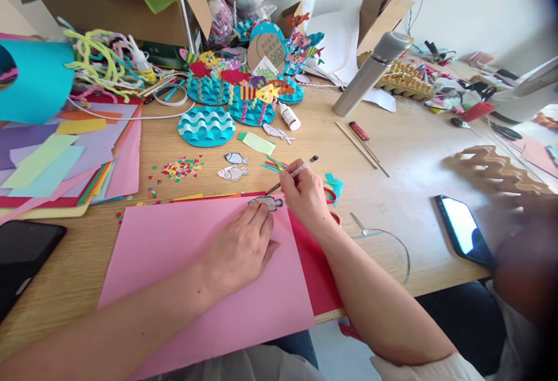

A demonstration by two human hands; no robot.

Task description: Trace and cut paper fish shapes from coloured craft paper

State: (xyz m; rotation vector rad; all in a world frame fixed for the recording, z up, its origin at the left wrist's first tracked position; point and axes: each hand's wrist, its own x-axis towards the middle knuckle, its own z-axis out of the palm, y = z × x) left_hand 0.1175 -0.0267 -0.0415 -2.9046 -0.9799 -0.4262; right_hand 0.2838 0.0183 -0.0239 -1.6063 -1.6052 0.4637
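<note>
A large pink sheet (174,253) lies at the table's front edge, partly over a red sheet (311,253). Near its top right corner is a small grey fish cutout (272,202), held down by the fingertips of my left hand (242,244), which is spread flat. My right hand (305,192) grips a thin pencil (300,168), its tip at the cutout's upper edge. Two more paper fish, one bluish (235,158) and one whitish (232,173), lie beyond the sheet. Red-handled scissors (332,196) are partly hidden behind my right wrist.
Coloured paper (87,154) is stacked at left near a black phone (30,253). Confetti (181,168), blue fish decorations (207,125), a glue bottle (289,116) and a steel flask (370,73) stand or lie farther back. A person sits at right beside a lit phone (464,230).
</note>
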